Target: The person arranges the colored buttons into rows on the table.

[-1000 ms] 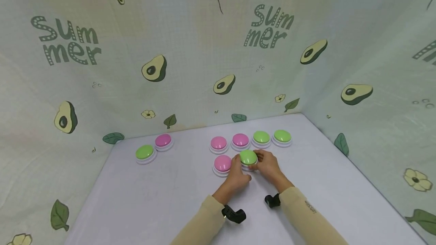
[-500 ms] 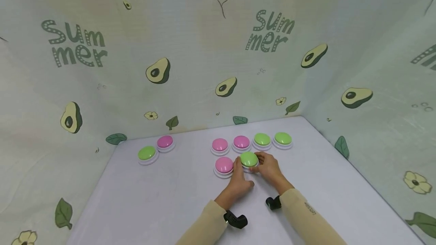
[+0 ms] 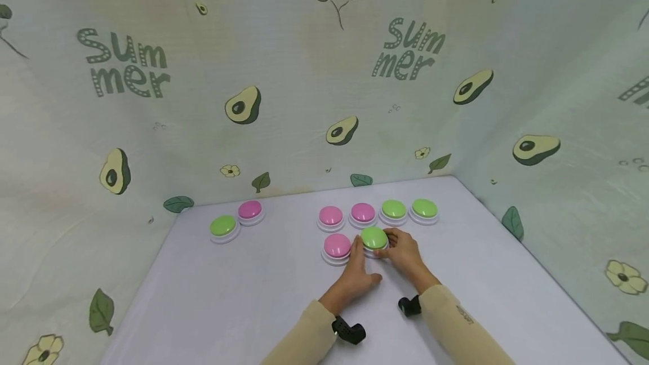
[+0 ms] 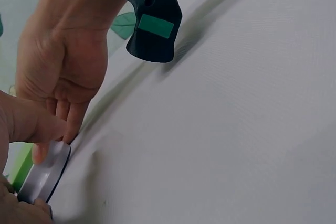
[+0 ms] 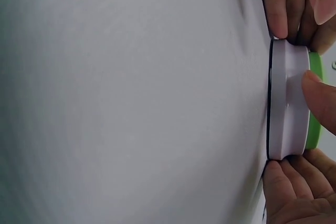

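Note:
A green push button (image 3: 374, 238) on a round white base stands flat on the white table between both hands. My right hand (image 3: 404, 252) grips it, thumb across the front of the base and fingers along its right side. Stretched fingers of my left hand (image 3: 353, 279) touch its left side, while the left thumb points away to the right. In the right wrist view the white base (image 5: 287, 100) sits between the two hands' fingertips. Immediately left of the left fingers is a pink push button (image 3: 337, 245).
Behind stands a row of two pink buttons (image 3: 362, 213) and two green buttons (image 3: 425, 208). Farther left are another green button (image 3: 223, 226) and a magenta button (image 3: 250, 209). A cloth backdrop (image 3: 284, 151) with avocado prints borders the table (image 3: 243, 297) at the back and sides.
The head view has shifted slightly, so the scene sits a little farther right and lower. Both hands stay at the same green button, with hardly any movement.

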Motion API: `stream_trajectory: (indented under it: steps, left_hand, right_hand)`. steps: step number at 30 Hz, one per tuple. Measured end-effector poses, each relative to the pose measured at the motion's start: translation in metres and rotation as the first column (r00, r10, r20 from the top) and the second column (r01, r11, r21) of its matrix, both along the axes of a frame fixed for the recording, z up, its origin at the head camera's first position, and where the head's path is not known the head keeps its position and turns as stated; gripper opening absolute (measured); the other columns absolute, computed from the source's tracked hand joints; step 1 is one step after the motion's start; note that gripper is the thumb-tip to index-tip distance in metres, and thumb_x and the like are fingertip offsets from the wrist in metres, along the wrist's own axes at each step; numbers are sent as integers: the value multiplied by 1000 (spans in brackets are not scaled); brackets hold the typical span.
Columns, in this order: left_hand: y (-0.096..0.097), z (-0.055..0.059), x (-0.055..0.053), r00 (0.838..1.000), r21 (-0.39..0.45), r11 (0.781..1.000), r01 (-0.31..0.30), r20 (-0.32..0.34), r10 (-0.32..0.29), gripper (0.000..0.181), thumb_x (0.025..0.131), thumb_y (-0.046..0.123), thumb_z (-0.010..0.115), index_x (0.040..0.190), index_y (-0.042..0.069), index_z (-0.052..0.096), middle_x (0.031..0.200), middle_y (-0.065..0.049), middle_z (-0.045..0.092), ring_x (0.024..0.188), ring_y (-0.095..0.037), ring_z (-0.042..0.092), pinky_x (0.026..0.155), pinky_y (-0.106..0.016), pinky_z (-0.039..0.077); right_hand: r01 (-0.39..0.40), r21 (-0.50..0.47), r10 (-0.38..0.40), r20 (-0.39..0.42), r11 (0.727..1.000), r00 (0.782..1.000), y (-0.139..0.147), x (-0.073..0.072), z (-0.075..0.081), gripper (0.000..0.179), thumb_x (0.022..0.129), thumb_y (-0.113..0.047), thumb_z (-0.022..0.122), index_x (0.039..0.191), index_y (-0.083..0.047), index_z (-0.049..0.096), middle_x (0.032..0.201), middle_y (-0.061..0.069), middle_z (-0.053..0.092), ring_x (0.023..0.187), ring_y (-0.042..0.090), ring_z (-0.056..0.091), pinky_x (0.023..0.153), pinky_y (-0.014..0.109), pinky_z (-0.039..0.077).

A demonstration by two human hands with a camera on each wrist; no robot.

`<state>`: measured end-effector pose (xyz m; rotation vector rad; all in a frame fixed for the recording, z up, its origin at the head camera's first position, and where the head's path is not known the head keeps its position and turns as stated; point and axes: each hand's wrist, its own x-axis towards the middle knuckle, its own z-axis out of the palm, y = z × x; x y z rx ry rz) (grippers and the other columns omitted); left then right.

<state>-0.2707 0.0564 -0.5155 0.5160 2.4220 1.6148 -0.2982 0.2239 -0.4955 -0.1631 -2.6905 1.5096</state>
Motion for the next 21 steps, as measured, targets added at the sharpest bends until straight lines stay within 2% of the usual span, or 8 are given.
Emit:
stream_trajectory:
  steps: [6,12,17,21]
  left_hand:
    - [-16,1,7,999,-10,1000,26,37,-25,105,89,13,81,165,-7,12,173,-26,10,159,-42,14,129,-56,17]
    - [-41,3,19,990,-31,994,106,100,-102,95,92,19,82,163,-5,23,170,-24,24,153,-40,34,126,-49,30]
    - [-75,11,25,978,-61,976,207,46,-204,79,94,18,81,157,-4,39,162,-20,43,146,-32,48,119,-37,43]
    - [-111,20,25,974,23,974,226,4,-226,57,97,11,76,147,-6,54,148,-20,60,137,-32,58,113,-33,50]
  right_hand:
    - [-6,25,6,3,1000,1000,-9,1,1,70,81,-4,88,141,12,55,144,32,56,135,46,56,115,53,45]
    - [-13,72,11,30,997,1000,-12,6,1,73,85,-10,87,144,12,51,147,34,53,138,47,52,116,55,44]
    - [16,153,-17,8,988,1000,-17,11,9,80,87,-20,86,146,14,47,149,36,50,139,51,49,117,59,42]
    - [58,207,-50,-42,977,998,-30,13,21,80,89,-24,84,148,14,44,150,37,48,141,53,45,118,61,40]
